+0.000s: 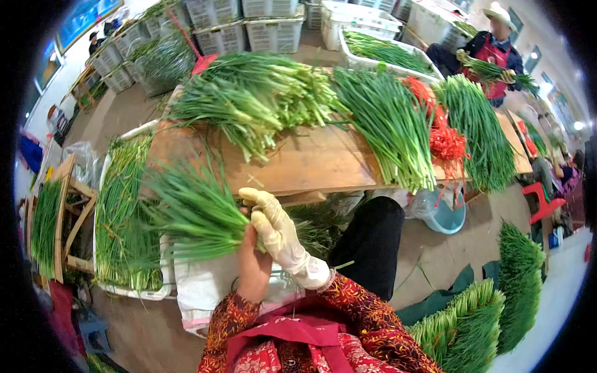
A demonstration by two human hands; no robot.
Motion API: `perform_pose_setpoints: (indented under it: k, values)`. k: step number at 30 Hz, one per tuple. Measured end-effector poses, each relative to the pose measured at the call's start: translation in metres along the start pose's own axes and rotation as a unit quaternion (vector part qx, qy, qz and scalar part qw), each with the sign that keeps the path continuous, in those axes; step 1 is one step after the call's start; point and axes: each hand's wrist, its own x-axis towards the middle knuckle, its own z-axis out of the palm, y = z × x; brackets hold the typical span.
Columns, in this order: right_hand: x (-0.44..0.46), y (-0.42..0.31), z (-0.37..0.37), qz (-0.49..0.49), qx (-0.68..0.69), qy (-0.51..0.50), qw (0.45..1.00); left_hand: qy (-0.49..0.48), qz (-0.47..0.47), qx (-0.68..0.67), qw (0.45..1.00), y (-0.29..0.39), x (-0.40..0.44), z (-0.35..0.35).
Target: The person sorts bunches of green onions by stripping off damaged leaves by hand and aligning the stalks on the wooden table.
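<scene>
My left hand [254, 266], bare, is closed around a bunch of garlic chives [202, 214]. The green leaf ends fan out to the left, over the front edge of a wooden table. Beside it, my right hand [280, 236] wears a pale glove, with its fingers curled at the stem end of the bunch. Whatever those gloved fingers pinch is hidden. On the table [292, 158] lie a loose heap of chives [249, 93] and a neater bundle [388, 124]. Red ties [446, 140] separate that bundle from another pile of chives [476, 130].
A white crate of chives [127, 211] stands at my left. A blue bucket [446, 214] sits under the table's right part. Standing bundles [463, 323] fill the floor at lower right, near a red stool [542, 202]. Across the table, a person [494, 53] holds chives.
</scene>
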Motion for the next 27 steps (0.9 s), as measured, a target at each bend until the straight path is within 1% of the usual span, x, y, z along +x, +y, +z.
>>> perform_pose_setpoints:
  k: [1,2,3,4,5,6,7,9,10,11,12,14,15,17,19,21,23,24,26,27]
  values:
    - [0.003,-0.007,-0.013,-0.068,-0.096,-0.016,0.993,-0.009,0.04,0.021,0.999,0.004,-0.003,0.011]
    - [0.0,-0.019,-0.022,-0.067,-0.074,0.0,0.995,-0.073,0.076,-0.005,0.994,0.007,-0.007,0.019]
    - [-0.003,-0.031,-0.031,-0.07,-0.051,0.014,0.996,-0.08,0.075,-0.002,0.994,0.012,-0.008,0.03]
    - [-0.01,-0.039,-0.041,-0.001,-0.006,0.032,0.999,-0.135,0.097,0.026,0.986,0.017,-0.006,0.044]
    - [-0.015,-0.045,-0.057,-0.038,-0.033,0.034,0.998,-0.187,0.118,0.054,0.974,0.021,-0.004,0.058]
    - [-0.022,-0.052,-0.072,-0.037,-0.027,0.051,0.998,-0.203,0.104,0.063,0.972,0.023,0.0,0.07]
    - [-0.031,-0.058,-0.087,-0.035,-0.02,0.067,0.997,-0.242,0.046,0.026,0.969,0.023,0.004,0.085]
    - [-0.049,-0.07,-0.115,-0.029,-0.02,0.107,0.994,-0.294,0.003,0.154,0.943,0.021,0.011,0.121]
    - [-0.059,-0.074,-0.127,-0.021,-0.019,0.13,0.991,-0.34,-0.016,0.159,0.927,0.014,0.019,0.141]
    - [-0.069,-0.077,-0.139,-0.011,-0.017,0.153,0.988,-0.383,-0.036,0.163,0.908,0.006,0.028,0.164]
    - [-0.077,-0.081,-0.151,-0.017,-0.029,0.169,0.985,-0.413,-0.034,0.16,0.896,-0.003,0.037,0.186]
    - [-0.091,-0.086,-0.169,-0.023,-0.048,0.229,0.972,-0.466,-0.071,0.129,0.872,-0.025,0.058,0.232]
    - [-0.097,-0.09,-0.179,-0.018,-0.061,0.254,0.965,-0.485,-0.111,0.098,0.862,-0.038,0.065,0.253]
    - [-0.101,-0.095,-0.198,-0.036,-0.083,0.305,0.948,-0.503,-0.188,0.086,0.839,-0.08,0.088,0.269]
    - [-0.105,-0.096,-0.225,-0.062,-0.104,0.349,0.929,-0.429,-0.231,0.11,0.867,-0.118,0.096,0.273]
    - [-0.1,-0.105,-0.253,-0.048,-0.156,0.38,0.911,-0.424,-0.338,0.087,0.836,-0.17,0.119,0.248]
    - [-0.087,-0.109,-0.281,-0.056,-0.172,0.384,0.905,-0.313,-0.404,0.072,0.857,-0.203,0.125,0.221]
    - [-0.082,-0.114,-0.296,-0.036,-0.191,0.361,0.912,-0.3,-0.426,0.059,0.851,-0.221,0.133,0.205]
    - [-0.052,-0.125,-0.31,-0.023,-0.269,0.344,0.899,-0.291,-0.426,0.05,0.855,-0.217,0.127,0.208]
    - [-0.035,-0.132,-0.312,0.01,-0.316,0.315,0.895,-0.281,-0.427,0.039,0.859,-0.216,0.124,0.209]
